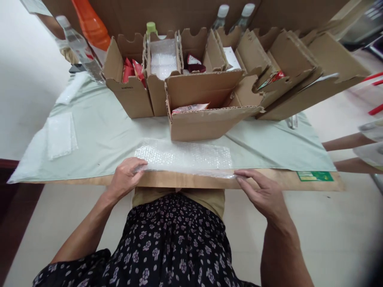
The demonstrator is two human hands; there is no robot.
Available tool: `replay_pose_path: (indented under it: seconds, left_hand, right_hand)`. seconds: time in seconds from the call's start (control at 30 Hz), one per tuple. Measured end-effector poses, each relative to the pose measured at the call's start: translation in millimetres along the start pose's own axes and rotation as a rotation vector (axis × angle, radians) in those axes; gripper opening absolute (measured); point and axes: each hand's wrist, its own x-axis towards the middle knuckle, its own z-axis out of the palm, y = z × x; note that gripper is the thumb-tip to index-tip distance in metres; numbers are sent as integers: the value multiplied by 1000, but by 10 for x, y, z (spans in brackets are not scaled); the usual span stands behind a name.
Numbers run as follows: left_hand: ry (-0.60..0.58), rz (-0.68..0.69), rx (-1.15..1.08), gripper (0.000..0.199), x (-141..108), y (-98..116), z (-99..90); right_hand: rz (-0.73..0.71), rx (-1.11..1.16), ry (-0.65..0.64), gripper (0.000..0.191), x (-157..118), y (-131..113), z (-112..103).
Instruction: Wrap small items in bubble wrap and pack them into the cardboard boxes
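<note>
A clear sheet of bubble wrap (185, 154) lies lengthwise at the front edge of the cloth-covered table. Its near edge is lifted a little and stretched between my two hands. My left hand (128, 173) pinches the near left corner between thumb and fingers. At the near right corner, my right hand (260, 189) grips the film the same way. Just beyond the sheet stands an open cardboard box (203, 125) with a printed packet (191, 108) inside.
Several open cardboard boxes (131, 97) stand in a row behind, holding packets and bubble wrap. Bottles, one an orange bottle (91, 26), stand behind them. More bubble wrap pieces (61, 135) lie at the left. A green card (314, 176) rests at the right edge. Another person's legs (344, 153) show at right.
</note>
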Motion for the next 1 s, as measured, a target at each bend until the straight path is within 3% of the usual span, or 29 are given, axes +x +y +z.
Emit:
replay_pose_path:
  seconds: [0.23, 0.47, 0.7, 0.83, 1.0]
  left_hand:
    - [-145, -250, -128, 28, 65, 22, -64]
    - [-95, -372, -199, 34, 294, -118, -93]
    - [-29, -468, -287, 35, 365, -280, -91]
    - [48, -472, -171, 28, 414, -311, 20]
    - [36, -428, 52, 29, 490, -308, 150]
  right_hand:
    - [120, 61, -116, 24, -3, 99, 92]
    - [294, 322, 70, 21, 234, 292, 364]
    - [405, 384, 209, 23, 359, 433, 613]
    - [429, 370, 218, 24, 393, 414, 654]
    - [439, 178, 131, 29, 424, 356, 640]
